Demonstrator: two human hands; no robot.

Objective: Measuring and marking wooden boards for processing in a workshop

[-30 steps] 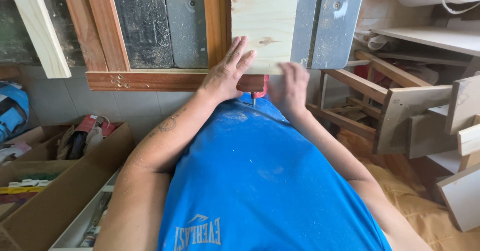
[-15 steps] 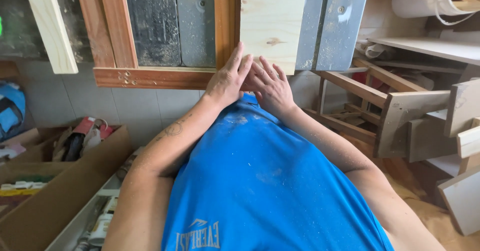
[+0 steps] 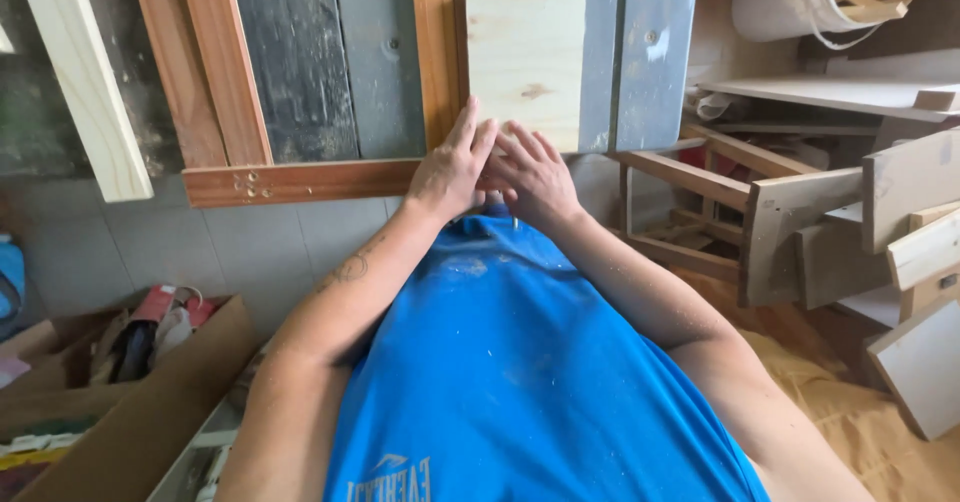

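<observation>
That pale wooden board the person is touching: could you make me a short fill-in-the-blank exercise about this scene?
1. Both hands, the left hand and the right hand, rest at the ____ edge of the pale board.
2. The person's shirt is ____ in colour.
3. The cardboard box lies on the person's ____ side.
4. The reddish-brown frame is made of ____.

Missing words: lower; blue; left; wood

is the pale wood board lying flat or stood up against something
Lying flat. The pale board rests on the grey planks, with the left hand and right hand at its near edge.
</observation>
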